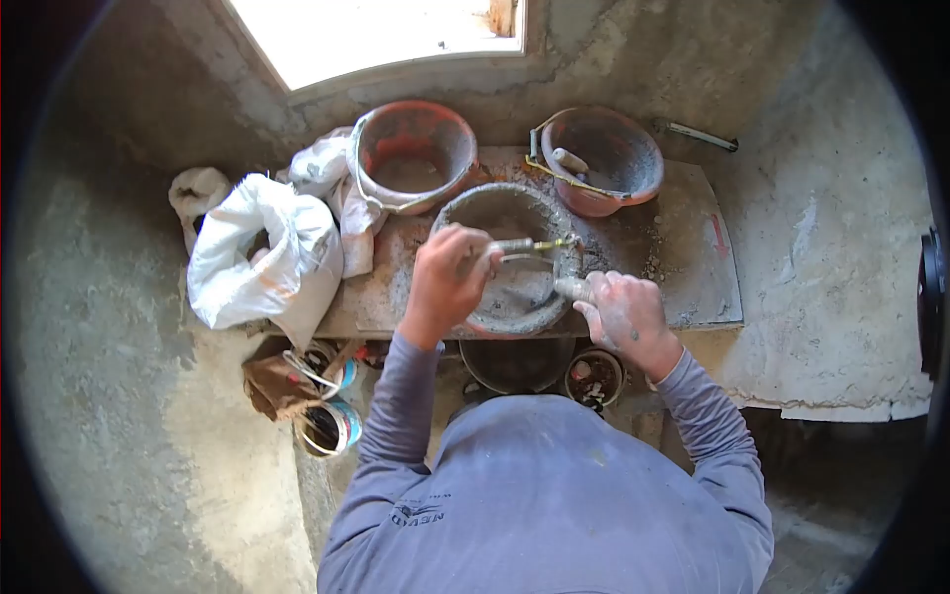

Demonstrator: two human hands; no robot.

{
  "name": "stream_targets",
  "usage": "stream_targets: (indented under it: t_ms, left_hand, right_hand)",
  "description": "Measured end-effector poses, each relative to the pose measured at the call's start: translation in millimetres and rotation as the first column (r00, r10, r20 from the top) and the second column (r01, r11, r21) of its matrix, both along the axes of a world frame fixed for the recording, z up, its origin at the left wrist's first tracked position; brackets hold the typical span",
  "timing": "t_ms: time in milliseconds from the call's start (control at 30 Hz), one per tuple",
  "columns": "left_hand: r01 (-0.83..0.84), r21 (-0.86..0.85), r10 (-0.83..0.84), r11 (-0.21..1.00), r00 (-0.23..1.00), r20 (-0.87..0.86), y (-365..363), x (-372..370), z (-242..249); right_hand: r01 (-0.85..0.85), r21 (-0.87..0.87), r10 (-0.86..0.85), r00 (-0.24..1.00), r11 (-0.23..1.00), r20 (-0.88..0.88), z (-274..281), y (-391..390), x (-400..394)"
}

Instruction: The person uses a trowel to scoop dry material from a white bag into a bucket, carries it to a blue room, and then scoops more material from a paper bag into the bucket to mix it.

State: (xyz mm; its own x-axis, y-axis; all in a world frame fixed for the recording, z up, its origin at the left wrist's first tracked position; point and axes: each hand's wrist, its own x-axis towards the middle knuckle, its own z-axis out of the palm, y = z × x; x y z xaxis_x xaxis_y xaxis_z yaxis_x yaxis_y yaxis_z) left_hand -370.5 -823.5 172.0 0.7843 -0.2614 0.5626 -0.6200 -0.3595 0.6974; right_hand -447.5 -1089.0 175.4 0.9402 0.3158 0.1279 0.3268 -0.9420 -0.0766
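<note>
Two orange plastic buckets [414, 153] [602, 158] are set behind; a white sack [262, 252] is slumped leftward on the grey board [693, 267].

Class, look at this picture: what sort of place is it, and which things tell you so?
Probably a building site: bare rendered walls, mortar-caked buckets on a dusty board, and a white sack.

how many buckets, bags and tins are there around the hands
buckets: 3 (grey mixing bucket, orange bucket, red bucket)
white bags: 2 (large, small)
tins: 3 ()
total: 8
</note>
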Motion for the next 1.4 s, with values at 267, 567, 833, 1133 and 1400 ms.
stream_targets:
  t_ms: [267, 567, 833, 1133, 1400]
  left_hand:
    - [-0.555, 0.132, 0.52, 0.821, 0.823, 0.228, 10, 80, -31]
    - [-0.674, -0.132, 0.438, 0.726, 0.603, -0.667, 81, -23, -184]
    - [-0.475, -0.4, -0.094, 0.784, 0.545, -0.833, 52, -42, -165]
    - [-0.285, -0.491, -0.179, 0.823, 0.691, -0.701, 48, -15, -203]
    - [-0.281, -0.567, -0.221, 0.774, 0.72, -0.658, 43, -16, -194]
  right_hand:
    - [-0.14, -0.117, 0.143, 0.99, 0.983, 0.018, -6, -13, 33]
    - [-0.19, -0.147, 0.168, 0.975, 0.971, -0.148, -18, 4, 69]
    - [-0.402, -0.429, 0.319, 0.913, 0.809, -0.253, -17, 42, 107]
    - [-0.244, -0.443, 0.151, 0.96, 0.863, -0.235, -39, 64, 132]
    - [-0.339, -0.24, 0.241, 0.9, 0.91, -0.362, -33, 55, 147]
